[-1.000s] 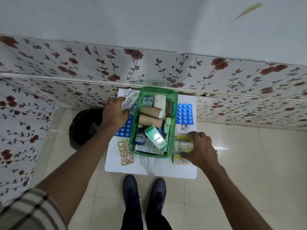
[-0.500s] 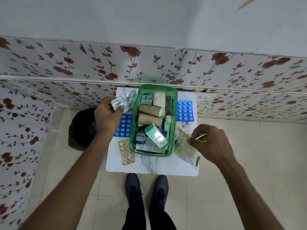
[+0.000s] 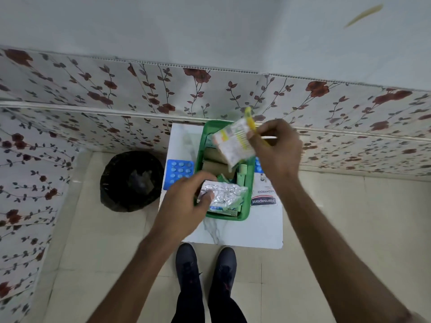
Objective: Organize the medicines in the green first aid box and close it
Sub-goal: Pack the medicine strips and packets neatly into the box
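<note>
The green first aid box (image 3: 246, 207) stands open on a small white table (image 3: 261, 227) against the wall. Brown bandage rolls (image 3: 213, 160) and a green tube (image 3: 242, 174) show inside it. My left hand (image 3: 186, 203) holds a silver foil blister strip (image 3: 225, 194) over the near end of the box. My right hand (image 3: 276, 148) holds a clear packet with yellow print (image 3: 235, 143) raised above the far end of the box. Much of the box's contents is hidden behind both hands.
A blue blister sheet (image 3: 178, 172) lies left of the box, another blue one (image 3: 258, 165) peeks out on the right. A Hansaplast pack (image 3: 264, 200) lies right of the box. A black bin (image 3: 131, 180) stands left of the table. My shoes (image 3: 206, 266) are at its front edge.
My left hand brought the foil strip from the table's far left to over the box's near end. My right hand lifted the yellow-printed packet from the table's right side up above the box.
</note>
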